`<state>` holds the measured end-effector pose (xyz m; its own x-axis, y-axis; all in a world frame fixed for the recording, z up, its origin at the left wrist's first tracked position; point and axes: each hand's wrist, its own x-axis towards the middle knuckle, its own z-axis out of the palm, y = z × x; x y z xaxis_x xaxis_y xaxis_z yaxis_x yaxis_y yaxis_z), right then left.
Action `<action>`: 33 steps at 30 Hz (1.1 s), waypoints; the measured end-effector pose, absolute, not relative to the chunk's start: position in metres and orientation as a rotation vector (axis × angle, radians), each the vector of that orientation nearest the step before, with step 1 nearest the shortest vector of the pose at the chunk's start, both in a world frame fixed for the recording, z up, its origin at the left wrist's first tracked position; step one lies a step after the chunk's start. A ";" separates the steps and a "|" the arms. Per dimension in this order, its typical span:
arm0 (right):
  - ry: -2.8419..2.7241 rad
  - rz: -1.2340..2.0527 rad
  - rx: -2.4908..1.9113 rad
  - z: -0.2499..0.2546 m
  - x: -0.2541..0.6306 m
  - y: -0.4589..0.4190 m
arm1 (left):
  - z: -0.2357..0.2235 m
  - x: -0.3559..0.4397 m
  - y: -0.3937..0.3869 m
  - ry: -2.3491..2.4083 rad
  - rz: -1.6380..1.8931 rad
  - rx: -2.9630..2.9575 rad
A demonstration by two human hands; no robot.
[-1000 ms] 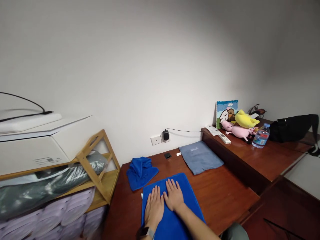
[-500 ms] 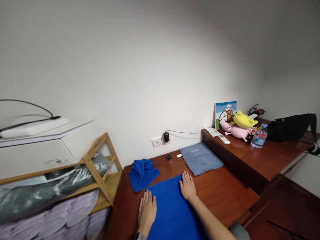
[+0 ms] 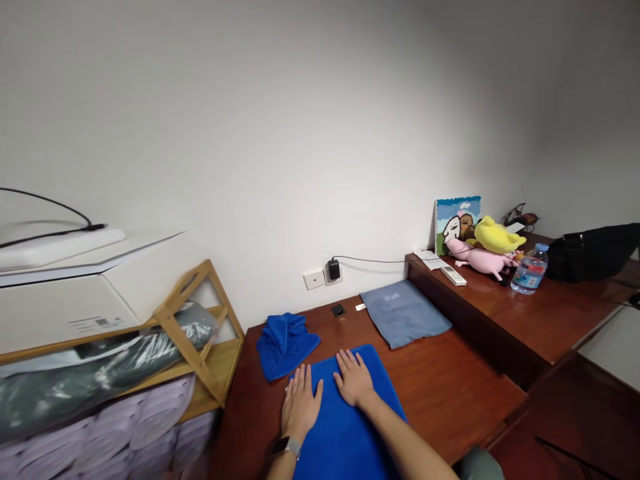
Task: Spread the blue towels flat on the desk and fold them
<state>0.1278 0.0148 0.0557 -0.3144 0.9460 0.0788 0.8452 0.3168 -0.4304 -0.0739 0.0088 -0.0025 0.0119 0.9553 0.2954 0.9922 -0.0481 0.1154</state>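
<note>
A bright blue towel [image 3: 340, 427] lies spread flat on the dark red wooden desk [image 3: 440, 380]. On its left edge my left hand [image 3: 301, 403] rests palm down, fingers stretched out, with a watch at the wrist. My right hand [image 3: 354, 379] presses flat near the towel's far edge, inward of its right side, fingers extended. Neither hand grips anything. Just beyond my left hand sits a crumpled blue cloth [image 3: 286, 343]. A grey-blue cloth [image 3: 405, 313] with small lettering lies flat beyond and right of my right hand.
A raised desk section [image 3: 505, 320] at right carries a remote control [image 3: 453, 275], plush toys [image 3: 480, 259], a water bottle [image 3: 530, 270] and a black bag [image 3: 595, 253]. At left, a wooden shelf [image 3: 217, 373] holds a white box [image 3: 65, 307]. A black adapter [image 3: 334, 269] is plugged into the wall.
My right hand has slid left, from the towel's right edge onto its middle. My left hand has shifted slightly right and up. The view has moved a little.
</note>
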 end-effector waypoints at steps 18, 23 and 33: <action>-2.199 0.320 -1.468 0.053 0.117 -0.063 | 0.015 -0.042 -0.066 -1.733 -0.590 -2.412; -2.254 0.385 -1.610 0.039 0.139 -0.078 | -0.015 -0.058 -0.099 -1.923 -0.466 -2.335; -2.107 0.409 -1.991 0.065 0.222 -0.071 | 0.008 -0.077 -0.100 -2.022 -0.488 -2.291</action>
